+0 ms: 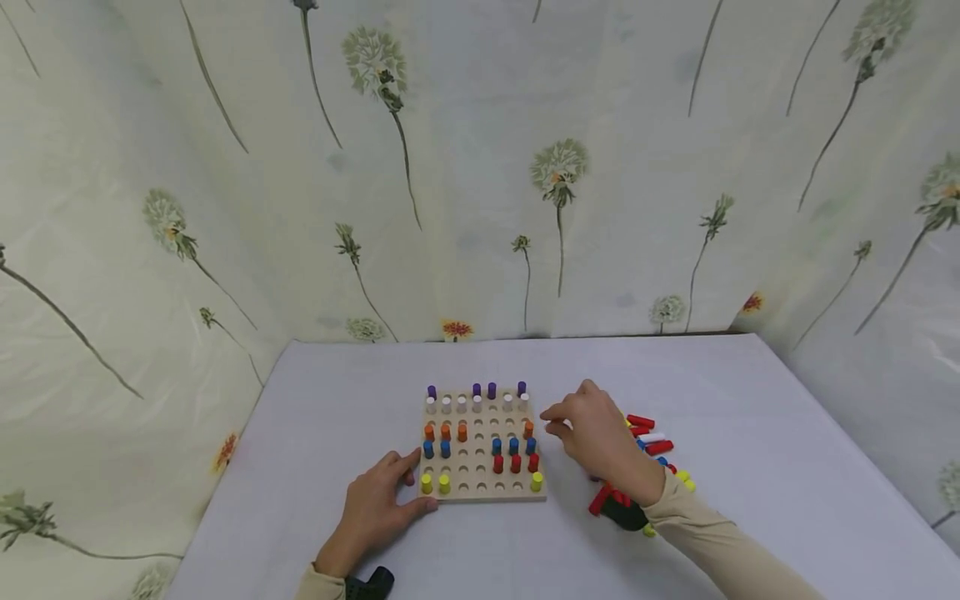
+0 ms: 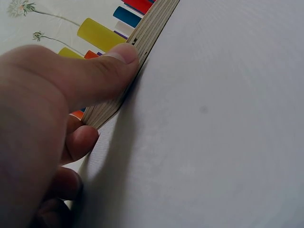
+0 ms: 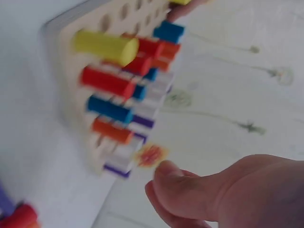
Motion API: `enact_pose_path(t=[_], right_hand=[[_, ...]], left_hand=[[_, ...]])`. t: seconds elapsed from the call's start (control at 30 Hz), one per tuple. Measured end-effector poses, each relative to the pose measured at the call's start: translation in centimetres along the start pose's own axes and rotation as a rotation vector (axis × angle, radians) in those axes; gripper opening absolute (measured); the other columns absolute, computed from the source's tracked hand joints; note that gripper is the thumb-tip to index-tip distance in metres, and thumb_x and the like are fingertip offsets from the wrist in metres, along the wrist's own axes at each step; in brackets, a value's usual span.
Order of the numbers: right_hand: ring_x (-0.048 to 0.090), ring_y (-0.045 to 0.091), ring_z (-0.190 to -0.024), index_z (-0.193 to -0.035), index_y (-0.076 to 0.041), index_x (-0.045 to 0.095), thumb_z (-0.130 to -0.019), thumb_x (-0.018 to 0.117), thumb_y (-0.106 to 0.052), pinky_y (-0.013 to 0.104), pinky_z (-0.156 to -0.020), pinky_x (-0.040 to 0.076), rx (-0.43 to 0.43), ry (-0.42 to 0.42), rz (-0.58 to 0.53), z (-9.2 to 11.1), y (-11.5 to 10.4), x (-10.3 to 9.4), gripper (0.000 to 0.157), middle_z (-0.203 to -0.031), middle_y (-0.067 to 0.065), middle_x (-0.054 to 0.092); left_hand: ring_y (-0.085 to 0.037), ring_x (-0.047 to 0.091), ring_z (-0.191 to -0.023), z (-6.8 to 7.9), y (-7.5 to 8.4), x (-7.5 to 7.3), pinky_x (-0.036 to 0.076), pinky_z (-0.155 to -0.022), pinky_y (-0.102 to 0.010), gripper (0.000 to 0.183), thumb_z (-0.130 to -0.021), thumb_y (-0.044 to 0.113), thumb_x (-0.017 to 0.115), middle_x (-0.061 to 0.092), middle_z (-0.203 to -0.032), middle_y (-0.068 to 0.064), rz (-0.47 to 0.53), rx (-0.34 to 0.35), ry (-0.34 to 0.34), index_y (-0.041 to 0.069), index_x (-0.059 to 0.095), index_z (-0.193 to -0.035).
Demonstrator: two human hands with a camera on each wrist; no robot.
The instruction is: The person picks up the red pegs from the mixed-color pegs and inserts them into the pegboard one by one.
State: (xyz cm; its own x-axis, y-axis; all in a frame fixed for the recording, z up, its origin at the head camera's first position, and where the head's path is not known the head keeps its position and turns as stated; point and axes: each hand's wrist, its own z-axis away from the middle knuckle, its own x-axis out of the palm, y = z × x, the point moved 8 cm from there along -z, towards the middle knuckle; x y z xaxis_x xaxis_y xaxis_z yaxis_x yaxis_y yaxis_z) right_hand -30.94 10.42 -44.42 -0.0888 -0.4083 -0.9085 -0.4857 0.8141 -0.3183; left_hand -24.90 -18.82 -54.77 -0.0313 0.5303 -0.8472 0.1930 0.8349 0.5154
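A wooden pegboard [image 1: 480, 498] lies on the table, with coloured pegs standing in rows: purple at the back, then white, orange, blue, red and yellow at the front. My left hand [image 1: 378, 504] holds the board's front left corner, its thumb [image 2: 111, 66] against the front edge and its fingers at the left side. Just off the board's right side, my right hand [image 1: 596, 429] hovers with thumb and forefinger extended. No peg shows between those fingertips in the right wrist view, where the hand [image 3: 228, 194] is near the white and purple pegs.
Beside the board on the right lies a pile of loose pegs [image 1: 660, 447] in red, yellow, blue and white, partly hidden by my right forearm. A black strap [image 1: 370, 585] is at my left wrist. Flower-patterned cloth [image 1: 480, 208] surrounds the white table [image 1: 360, 375].
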Motion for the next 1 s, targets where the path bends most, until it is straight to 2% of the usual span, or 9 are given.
enact_pose_path(t=[0.17,0.3,0.43,0.63,0.8,1.0], right_hand=[[0.05,0.019,-0.085,-0.108,-0.01,0.084,-0.083,0.087,0.0,0.03,-0.071,0.045,0.025,-0.099,0.056,0.8,3.6,0.6,0.027,-0.089,0.002,0.078],[0.051,0.021,-0.087,-0.111,-0.01,0.083,-0.081,0.086,0.005,0.029,-0.069,0.048,0.017,-0.121,0.069,1.1,5.6,1.1,0.033,-0.091,0.005,0.075],[0.05,0.021,-0.085,-0.104,-0.011,0.085,-0.081,0.084,0.005,0.029,-0.068,0.046,0.019,-0.118,0.067,1.1,6.9,1.5,0.028,-0.085,0.003,0.072],[0.048,0.018,-0.082,-0.093,-0.013,0.086,-0.082,0.084,0.006,0.027,-0.067,0.043,0.03,-0.154,0.034,1.5,7.6,2.6,0.021,-0.08,-0.003,0.069],[0.05,0.016,-0.082,-0.091,-0.015,0.085,-0.083,0.085,0.002,0.028,-0.07,0.042,0.018,-0.172,0.031,1.7,7.6,3.5,0.019,-0.081,-0.005,0.07],[0.051,0.015,-0.083,-0.093,-0.015,0.085,-0.087,0.084,-0.003,0.029,-0.072,0.041,0.027,-0.152,0.034,1.4,7.7,3.9,0.014,-0.082,-0.006,0.072]], left_hand=[[-0.002,0.038,-0.071,0.2,0.2,-0.3,0.029,-0.06,-0.021,0.079,-0.08,0.049,0.09,0.05,-0.089,0.014,0.003,0.003,0.007,0.011,0.066,-0.145],[-0.002,0.039,-0.071,0.2,0.1,-0.4,0.029,-0.061,-0.021,0.079,-0.08,0.049,0.09,0.05,-0.089,0.015,0.004,0.005,0.017,0.011,0.065,-0.145],[-0.002,0.039,-0.071,0.1,0.0,-0.2,0.03,-0.061,-0.021,0.079,-0.08,0.05,0.09,0.05,-0.089,0.015,0.002,0.003,0.016,0.012,0.065,-0.145],[-0.002,0.039,-0.071,0.1,-0.1,0.1,0.03,-0.06,-0.021,0.08,-0.08,0.052,0.089,0.051,-0.09,0.014,0.005,0.003,0.004,0.012,0.065,-0.145],[-0.003,0.04,-0.072,0.0,-0.1,0.0,0.03,-0.061,-0.021,0.08,-0.08,0.052,0.089,0.051,-0.089,0.014,0.004,0.004,0.006,0.012,0.065,-0.145],[-0.003,0.039,-0.071,-0.1,-0.2,0.0,0.03,-0.06,-0.021,0.081,-0.08,0.052,0.089,0.051,-0.089,0.014,0.001,0.008,0.002,0.012,0.065,-0.145]])
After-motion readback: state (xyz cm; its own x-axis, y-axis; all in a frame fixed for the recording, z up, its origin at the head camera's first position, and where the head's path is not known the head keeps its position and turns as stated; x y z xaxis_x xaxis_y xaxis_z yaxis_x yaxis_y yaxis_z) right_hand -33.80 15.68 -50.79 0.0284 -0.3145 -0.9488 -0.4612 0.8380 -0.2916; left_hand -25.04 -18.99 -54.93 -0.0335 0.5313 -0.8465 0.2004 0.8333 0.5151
